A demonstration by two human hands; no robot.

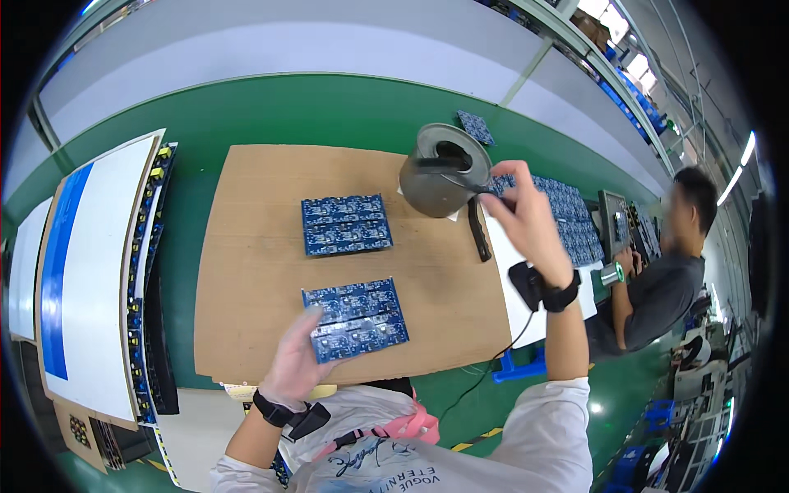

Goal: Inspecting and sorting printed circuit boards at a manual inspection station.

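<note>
My left hand (297,361) grips the left edge of a blue circuit board panel (362,316), tilted a little above the cardboard. Its thumb lies over the top and its fingers go underneath. My right hand (526,215) pinches the handle of a dark tool that looks like a brush (444,165), held at the mouth of a grey metal can (431,195). The tool's tip is hard to make out against the dark opening. A second blue circuit board panel (345,225) lies flat on the cardboard, beyond the held one.
Brown cardboard (263,304) covers the green bench (271,107). Beside the can lies a black handle-shaped thing (479,234). More blue boards (567,215) lie at the right, one small board (475,127) behind. White panels (90,287) stand left. A co-worker (657,287) sits at right near a solder spool (611,274).
</note>
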